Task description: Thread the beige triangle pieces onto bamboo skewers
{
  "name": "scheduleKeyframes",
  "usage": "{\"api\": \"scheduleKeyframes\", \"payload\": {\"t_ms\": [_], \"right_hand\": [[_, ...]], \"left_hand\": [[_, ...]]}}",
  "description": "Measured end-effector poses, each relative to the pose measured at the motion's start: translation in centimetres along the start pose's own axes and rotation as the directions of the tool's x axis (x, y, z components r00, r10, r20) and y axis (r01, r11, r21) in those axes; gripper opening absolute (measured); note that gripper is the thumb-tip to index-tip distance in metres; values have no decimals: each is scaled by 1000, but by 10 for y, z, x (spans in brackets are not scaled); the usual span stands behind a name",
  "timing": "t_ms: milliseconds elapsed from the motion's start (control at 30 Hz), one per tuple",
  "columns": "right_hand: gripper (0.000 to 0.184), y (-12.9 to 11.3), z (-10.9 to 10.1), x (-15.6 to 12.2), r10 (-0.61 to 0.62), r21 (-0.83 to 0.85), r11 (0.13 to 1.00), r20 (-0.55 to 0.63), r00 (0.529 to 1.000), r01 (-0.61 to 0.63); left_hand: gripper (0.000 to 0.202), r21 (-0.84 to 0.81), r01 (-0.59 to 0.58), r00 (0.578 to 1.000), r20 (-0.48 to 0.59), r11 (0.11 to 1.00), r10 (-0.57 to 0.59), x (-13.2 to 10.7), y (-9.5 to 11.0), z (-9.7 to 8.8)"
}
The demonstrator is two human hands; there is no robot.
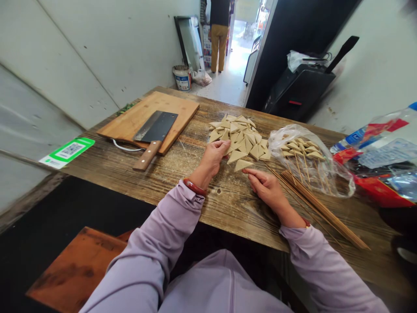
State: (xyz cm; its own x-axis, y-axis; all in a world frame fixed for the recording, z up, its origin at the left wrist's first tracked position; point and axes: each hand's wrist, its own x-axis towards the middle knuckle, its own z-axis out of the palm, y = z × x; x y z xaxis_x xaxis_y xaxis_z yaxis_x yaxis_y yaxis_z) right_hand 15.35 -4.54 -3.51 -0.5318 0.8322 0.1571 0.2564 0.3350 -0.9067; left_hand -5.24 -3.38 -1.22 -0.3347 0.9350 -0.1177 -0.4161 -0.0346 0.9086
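Observation:
Pale, flat triangular pieces, like cut dried tofu (241, 134), lie heaped on the wooden table. At the heap's near left edge is my left hand (213, 156), its fingers curled together and partly hidden; what they hold, if anything, does not show. My right hand (265, 187) is pinched closed, fingertips against the near edge of a single triangular piece (243, 164) in front of the heap. Whether something thin is in that pinch I cannot make out. Thin wooden skewers (325, 211) lie in a bundle right of this hand. Beyond them, a clear plastic bag (339, 184) contains skewered triangles (301, 148).
A cleaver (156, 126) rests on a cutting board (130, 117) at the left, handle over its near edge. Bottles and red packaging (381, 187) crowd the right side. A black bin (299, 89) and a bucket (182, 78) stand beyond the table. A person (219, 39) stands near the doorway.

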Motion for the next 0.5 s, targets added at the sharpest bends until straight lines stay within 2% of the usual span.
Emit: {"api": "scheduleKeyframes", "payload": {"t_ms": [300,400,500], "right_hand": [[30,2,0,0,-105,-123,988,-50,993,99],[34,4,1,1,-59,-96,994,-32,998,56],[39,3,2,1,13,19,1000,-42,999,-12]], "left_hand": [[25,156,-111,992,-44,982,119,0,-5,-1],[27,137,-55,997,-44,989,61,0,-2,1],[30,63,48,999,-26,997,-47,0,5,0]]}}
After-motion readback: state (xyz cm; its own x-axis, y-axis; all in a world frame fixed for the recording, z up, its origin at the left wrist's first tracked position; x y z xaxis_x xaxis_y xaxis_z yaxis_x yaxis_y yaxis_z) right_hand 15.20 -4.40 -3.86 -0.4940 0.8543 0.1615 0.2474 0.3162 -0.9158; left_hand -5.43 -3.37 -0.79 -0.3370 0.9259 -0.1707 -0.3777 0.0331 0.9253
